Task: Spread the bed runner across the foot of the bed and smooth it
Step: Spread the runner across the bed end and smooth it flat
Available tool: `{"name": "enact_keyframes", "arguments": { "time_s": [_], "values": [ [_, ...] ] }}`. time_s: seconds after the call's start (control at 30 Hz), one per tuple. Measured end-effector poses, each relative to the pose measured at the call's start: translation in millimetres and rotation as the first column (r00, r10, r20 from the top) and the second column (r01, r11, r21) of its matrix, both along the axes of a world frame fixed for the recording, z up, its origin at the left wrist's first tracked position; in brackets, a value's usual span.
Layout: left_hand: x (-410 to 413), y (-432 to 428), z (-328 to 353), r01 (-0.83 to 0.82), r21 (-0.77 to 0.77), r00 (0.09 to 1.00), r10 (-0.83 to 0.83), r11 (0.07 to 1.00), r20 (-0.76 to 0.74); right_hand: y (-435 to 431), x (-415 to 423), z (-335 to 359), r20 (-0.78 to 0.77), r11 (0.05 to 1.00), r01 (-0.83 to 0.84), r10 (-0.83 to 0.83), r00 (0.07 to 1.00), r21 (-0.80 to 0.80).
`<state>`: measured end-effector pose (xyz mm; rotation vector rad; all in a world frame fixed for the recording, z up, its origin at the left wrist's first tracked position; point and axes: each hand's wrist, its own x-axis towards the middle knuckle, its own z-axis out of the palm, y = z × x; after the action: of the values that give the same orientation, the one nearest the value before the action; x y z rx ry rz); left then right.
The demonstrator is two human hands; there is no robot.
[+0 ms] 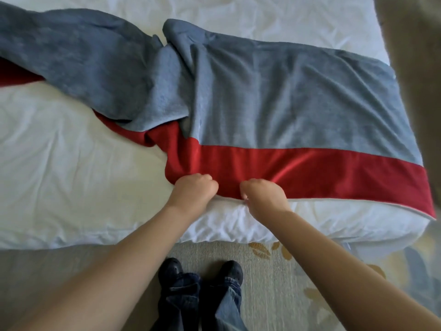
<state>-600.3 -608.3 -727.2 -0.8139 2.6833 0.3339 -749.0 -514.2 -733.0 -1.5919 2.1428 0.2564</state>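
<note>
Runner (286,96) still bunched and twisted on the bed's (59,144) left half, flat on the right. Left hand (194,187) and right hand (263,193) close together, both clamped on its red near edge. Spreading step; next, probably drag the left part straight.

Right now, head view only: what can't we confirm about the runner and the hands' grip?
- Blue-grey and red velvet bed runner: its left end runs off the frame's left edge, so how far it reaches cannot be told.
- Left hand and right hand: fists closed at the red band's edge; fingertips curl underneath, so the pinch itself is hidden.
- White duvet: under the bunched middle folds, hidden by the runner.
</note>
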Motion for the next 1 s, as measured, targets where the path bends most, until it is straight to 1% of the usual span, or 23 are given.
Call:
{"name": "enact_keyframes", "arguments": {
  "time_s": [0.07,0.2,0.3,0.37,0.43,0.53,0.63,0.73,0.87,1.0],
  "values": [
    [7.2,9.2,-1.8,0.022,0.010,1.000,-0.022,1.000,0.008,8.6,-2.8,-1.3,0.024,0.999,-0.036,0.036,0.999,0.007],
    [12.9,13.4,-1.3,-0.031,0.006,0.997,0.031,1.000,-0.076,13.2,-0.6,3.3,0.070,0.996,-0.037,0.043,0.997,-0.078],
    [19.2,17.5,3.3,-0.012,0.070,0.990,0.021,0.998,-0.142,8.8,8.2,8.5,0.107,0.997,-0.071,0.070,0.992,0.004],
    [24.5,9.0,9.7,0.022,0.053,0.978,-0.011,0.998,-0.210,-2.9,9.1,16.3,0.112,0.995,-0.093,0.089,0.990,0.026],
    [33.4,-7.9,18.5,-0.007,-0.008,0.959,0.005,1.000,-0.282,-20.5,10.8,29.2,0.117,0.994,-0.106,0.109,0.987,-0.036],
    [52.8,-40.3,33.2,-0.120,-0.128,0.938,0.070,0.984,-0.339,-50.1,27.1,45.3,0.039,0.967,-0.141,0.153,0.988,-0.211],
    [73.6,-80.3,44.7,-0.197,-0.200,0.936,0.123,0.960,-0.330,-86.3,59.2,56.3,0.005,0.935,-0.160,0.170,0.985,-0.315],
    [92.5,-118.0,48.7,-0.206,-0.220,0.955,0.147,0.954,-0.256,-120.6,94.0,58.4,0.006,0.913,-0.162,0.177,0.984,-0.374],
    [116.3,-148.9,41.7,-0.158,-0.225,0.965,0.102,0.962,-0.242,-154.6,135.4,44.4,-0.031,0.913,-0.168,0.169,0.985,-0.371],
    [140.7,-175.7,22.7,-0.098,-0.207,0.970,0.047,0.974,-0.238,-183.5,169.0,27.2,-0.049,0.932,-0.122,0.112,0.993,-0.341]
  ]
}}
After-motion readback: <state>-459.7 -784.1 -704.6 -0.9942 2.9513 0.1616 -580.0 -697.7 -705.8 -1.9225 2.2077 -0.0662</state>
